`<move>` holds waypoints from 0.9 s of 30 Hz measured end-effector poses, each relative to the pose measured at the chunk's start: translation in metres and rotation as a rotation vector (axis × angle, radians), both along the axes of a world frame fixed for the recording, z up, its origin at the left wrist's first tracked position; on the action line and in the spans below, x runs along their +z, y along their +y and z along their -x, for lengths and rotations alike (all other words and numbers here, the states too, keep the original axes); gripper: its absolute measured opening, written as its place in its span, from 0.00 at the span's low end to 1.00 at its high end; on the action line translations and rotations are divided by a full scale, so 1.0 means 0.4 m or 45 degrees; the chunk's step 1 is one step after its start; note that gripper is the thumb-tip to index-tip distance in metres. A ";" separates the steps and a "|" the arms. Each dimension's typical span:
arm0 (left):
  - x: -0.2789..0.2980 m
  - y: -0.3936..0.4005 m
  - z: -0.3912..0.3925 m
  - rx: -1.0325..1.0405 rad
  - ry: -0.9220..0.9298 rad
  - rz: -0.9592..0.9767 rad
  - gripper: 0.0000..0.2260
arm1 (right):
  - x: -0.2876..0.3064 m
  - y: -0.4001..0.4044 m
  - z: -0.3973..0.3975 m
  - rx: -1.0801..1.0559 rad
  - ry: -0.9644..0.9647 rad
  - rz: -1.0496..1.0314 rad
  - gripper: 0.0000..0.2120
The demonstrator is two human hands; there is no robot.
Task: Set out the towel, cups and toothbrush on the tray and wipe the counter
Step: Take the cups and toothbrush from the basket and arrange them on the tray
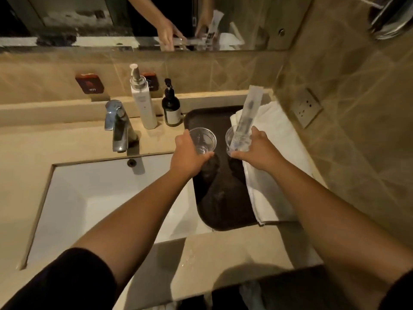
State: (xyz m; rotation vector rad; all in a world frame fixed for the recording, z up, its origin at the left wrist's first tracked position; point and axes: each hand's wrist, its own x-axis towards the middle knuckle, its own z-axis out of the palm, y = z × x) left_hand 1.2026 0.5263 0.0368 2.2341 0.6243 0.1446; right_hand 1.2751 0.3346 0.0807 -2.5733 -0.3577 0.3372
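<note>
A dark tray (225, 204) lies on the beige counter to the right of the sink. Along the tray's right side rests a folded white towel (274, 175). My left hand (188, 157) grips an empty clear plastic cup (204, 140) over the tray's far left part. My right hand (259, 151) grips a second clear cup (232, 142), and a wrapped toothbrush (248, 113) stands tilted in it, leaning over the towel. Both cups are upright and close together; whether they touch the tray I cannot tell.
A white sink basin (96, 198) with a chrome tap (117, 126) lies to the left. Behind the tray stand a white pump bottle (143, 104) and a dark pump bottle (171, 108). A wall socket (307, 107) is on the right wall. Water drops (190, 256) sit on the front counter.
</note>
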 end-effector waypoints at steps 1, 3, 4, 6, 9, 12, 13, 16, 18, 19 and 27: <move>-0.006 0.004 -0.030 0.020 0.011 0.015 0.43 | -0.008 0.014 -0.035 0.006 0.008 0.000 0.41; -0.019 0.008 -0.077 0.036 0.029 0.037 0.43 | -0.025 0.041 -0.094 0.027 0.023 -0.011 0.39; -0.025 0.010 -0.097 0.038 0.034 0.039 0.43 | -0.032 0.053 -0.120 0.044 0.030 -0.014 0.39; -0.040 0.016 -0.130 0.037 0.045 0.024 0.42 | -0.047 0.071 -0.165 0.080 0.050 -0.019 0.39; -0.063 0.024 -0.166 0.050 0.062 0.000 0.40 | -0.072 0.086 -0.210 0.120 0.063 -0.009 0.39; -0.076 0.032 -0.194 0.091 0.090 0.015 0.42 | -0.098 0.089 -0.241 0.129 0.084 0.021 0.40; -0.078 0.034 -0.202 0.104 0.097 0.022 0.42 | -0.105 0.087 -0.248 0.131 0.085 0.026 0.40; -0.079 0.043 -0.212 0.118 0.106 0.024 0.41 | -0.122 0.082 -0.263 0.134 0.090 0.008 0.39; -0.076 0.045 -0.213 0.113 0.123 0.023 0.40 | -0.129 0.078 -0.271 0.131 0.105 -0.007 0.39; -0.074 0.045 -0.213 0.109 0.131 0.018 0.40 | -0.131 0.076 -0.274 0.131 0.111 -0.012 0.39; -0.061 0.049 -0.227 0.067 0.206 -0.002 0.41 | -0.103 0.065 -0.304 0.171 0.252 -0.087 0.42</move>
